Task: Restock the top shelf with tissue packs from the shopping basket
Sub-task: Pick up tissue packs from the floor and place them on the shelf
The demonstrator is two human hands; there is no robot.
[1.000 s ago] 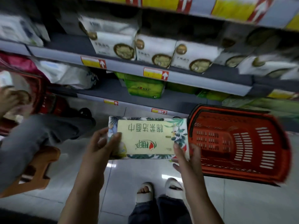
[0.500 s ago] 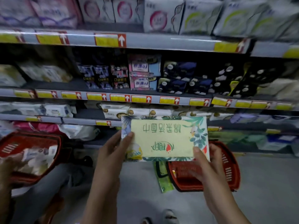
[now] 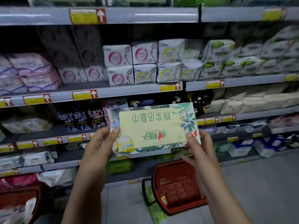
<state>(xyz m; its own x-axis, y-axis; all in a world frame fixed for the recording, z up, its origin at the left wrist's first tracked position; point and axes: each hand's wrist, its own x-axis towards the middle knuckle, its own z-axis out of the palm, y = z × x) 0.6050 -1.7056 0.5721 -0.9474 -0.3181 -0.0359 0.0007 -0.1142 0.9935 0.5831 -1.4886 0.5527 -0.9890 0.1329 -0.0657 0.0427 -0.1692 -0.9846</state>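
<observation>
- Left hand (image 3: 100, 143) curled round the left end of the tissue pack (image 3: 152, 126), thumb on the printed face. Right hand (image 3: 199, 147) pinching the right end the same way. Both full, neither free.
- Pack held flat toward the camera between them, print upside down, right end tilted a little higher.
- Now up against the middle shelves, where a second ago sat low over the floor just beside the basket. Lifted clear in that time, grip unchanged.
- Below and to the right, the red shopping basket (image 3: 178, 186) on the floor, tipped toward the camera, well apart from the pack. Seemingly empty, though hard to confirm through the blur.
- A green pack (image 3: 153, 207) lying on the floor by its black handle.
- At lower left, a second red basket (image 3: 34, 206) with pale packs inside.
- Behind, rows of stocked shelves. Far up, the top shelf (image 3: 145, 14) edge newly in view with the upward tilt of the head, green packs just showing above it.
- Meaning for the task: pick from the basket done, carry upward under way, placing yet to come. Calls for a long reach overhead and probably a turn of the pack to bring the print upright.
</observation>
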